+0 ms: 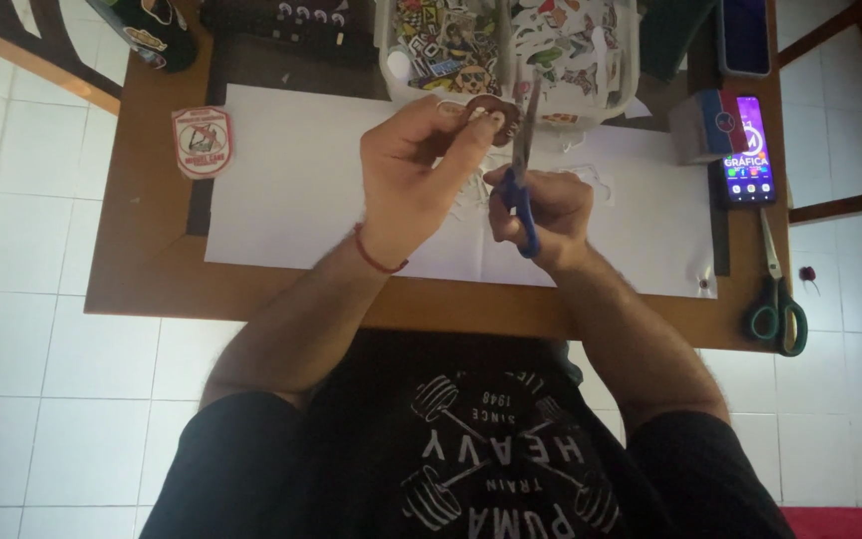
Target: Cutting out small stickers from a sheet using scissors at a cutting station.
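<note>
The person sits at a wooden bench covered over most of its top by a large white sheet. Both hands are raised above the middle of that sheet. The left hand is curled, its thumb and fingertips pinched on a small brown sticker cutout, which it holds up toward the far edge of the bench. A red cord circles that wrist. The right hand is closed through the blue handles of a pair of scissors, whose blades point away from the person and meet the edge of the cutout. How far the blades are parted I cannot tell.

White paper scraps lie on the sheet just beyond the right hand. Along the far edge stands a white tub heaped with colourful stickers. Near the left edge a red and white badge-shaped sticker lies flat on the wood, and a dark cap rests at the far left corner. Toward the right edge a phone lies with its screen lit, a small blue and red box just beside it. A second pair of scissors with green handles lies at the near right corner, well apart from both hands.
</note>
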